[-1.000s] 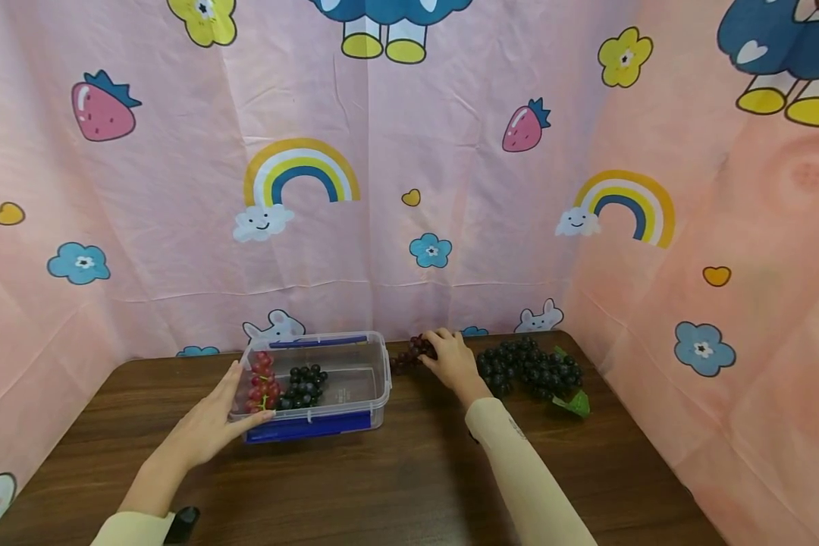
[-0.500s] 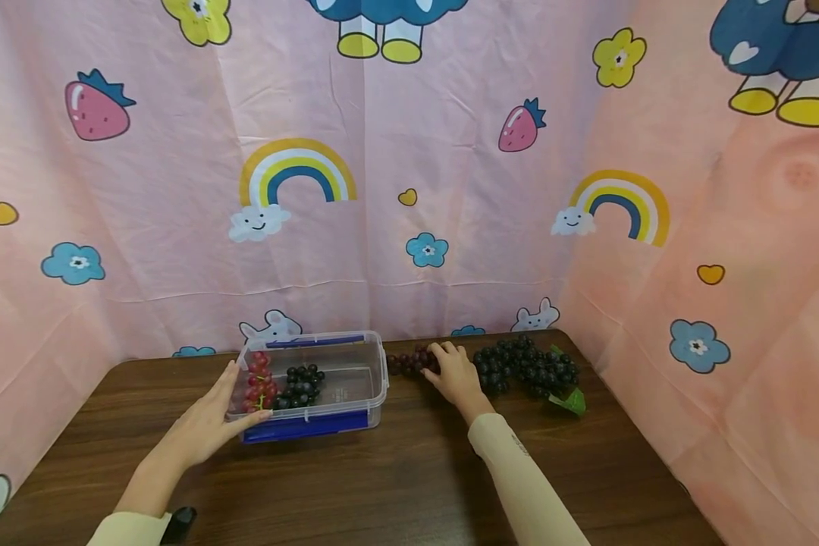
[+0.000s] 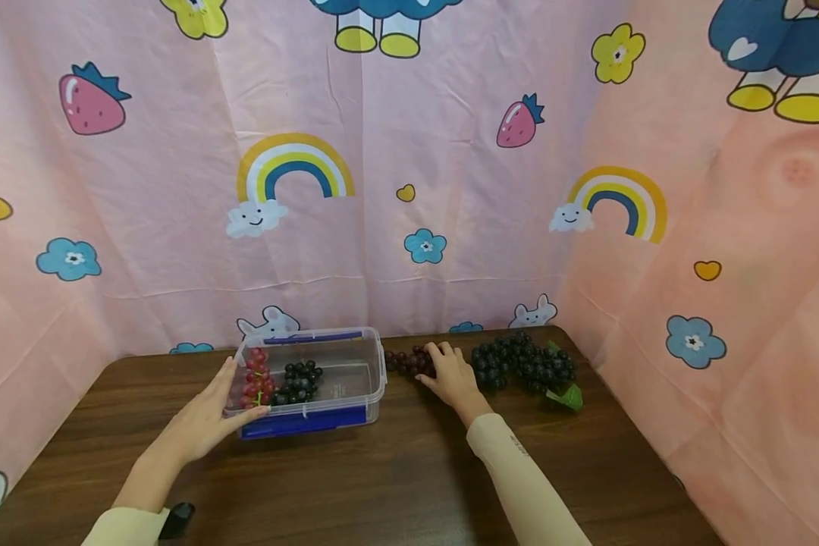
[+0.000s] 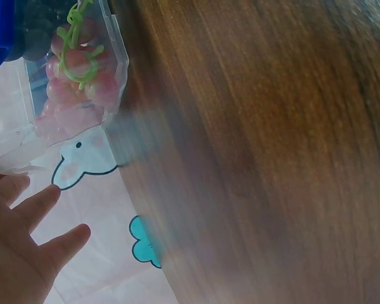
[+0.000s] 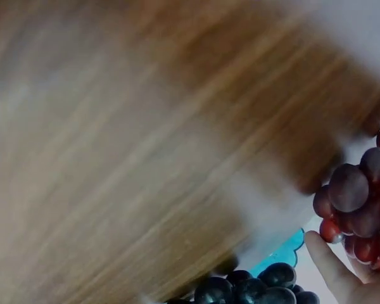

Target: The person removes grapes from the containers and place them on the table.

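Observation:
A clear plastic container (image 3: 372, 364) with blue clips stands on the table; inside its left end lie a small bunch of red grapes (image 3: 257, 379) and a small bunch of black grapes (image 3: 299, 381). My left hand (image 3: 201, 417) rests against that end, fingers fairly straight along the side and thumb at the front rim. Right of the container is a bunch of dark red grapes (image 3: 404, 362). My right hand (image 3: 456, 383) grips its right end, thumb in front and fingers over the back. In the right wrist view, fingers (image 5: 332, 269) lie against these dark red grapes.
A large bunch of black grapes (image 3: 519, 364) with a green leaf (image 3: 568, 398) lies just right of my right hand. The brown wooden table (image 3: 355, 485) ends at a pink patterned cloth (image 3: 396, 296) behind and at the sides.
My right thumb has shifted down and forward along the dark red grapes, and more of the bunch shows beside the container. My left hand and the container have stayed in place.

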Motion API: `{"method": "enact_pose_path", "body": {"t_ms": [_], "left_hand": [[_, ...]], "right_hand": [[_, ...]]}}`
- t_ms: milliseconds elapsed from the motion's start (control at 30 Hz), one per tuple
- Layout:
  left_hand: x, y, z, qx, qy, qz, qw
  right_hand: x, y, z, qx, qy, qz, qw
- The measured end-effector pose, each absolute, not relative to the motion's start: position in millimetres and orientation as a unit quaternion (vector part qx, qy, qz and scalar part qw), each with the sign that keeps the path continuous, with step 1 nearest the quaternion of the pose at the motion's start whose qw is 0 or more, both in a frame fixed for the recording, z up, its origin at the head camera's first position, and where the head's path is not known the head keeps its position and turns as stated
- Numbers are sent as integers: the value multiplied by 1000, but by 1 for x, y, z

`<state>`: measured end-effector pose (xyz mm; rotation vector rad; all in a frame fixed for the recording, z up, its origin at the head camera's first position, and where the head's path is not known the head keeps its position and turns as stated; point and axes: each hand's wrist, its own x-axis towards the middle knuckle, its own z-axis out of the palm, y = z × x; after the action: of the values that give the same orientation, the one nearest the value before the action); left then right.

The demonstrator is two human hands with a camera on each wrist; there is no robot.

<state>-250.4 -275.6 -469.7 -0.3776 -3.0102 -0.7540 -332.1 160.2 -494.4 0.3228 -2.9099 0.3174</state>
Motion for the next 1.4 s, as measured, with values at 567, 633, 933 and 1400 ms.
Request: {"method": "enact_pose_path", "body": {"t_ms": [567,633,933,1400], "left_hand": [[-251,-275,-468,-124,-963,-240,8],[-251,-275,-468,-123,-963,-241,8],[-251,-275,-469,-118,-963,-243,4],[-251,-277,-469,-123,-962,-243,8]], "right_hand": [[-326,167,-483,140,-983,102,65],[-325,168,-481,145,-983,99,63],[-317,175,-471,158,-982,85,61],[-301,184,-461,170,-980,81,70]]}}
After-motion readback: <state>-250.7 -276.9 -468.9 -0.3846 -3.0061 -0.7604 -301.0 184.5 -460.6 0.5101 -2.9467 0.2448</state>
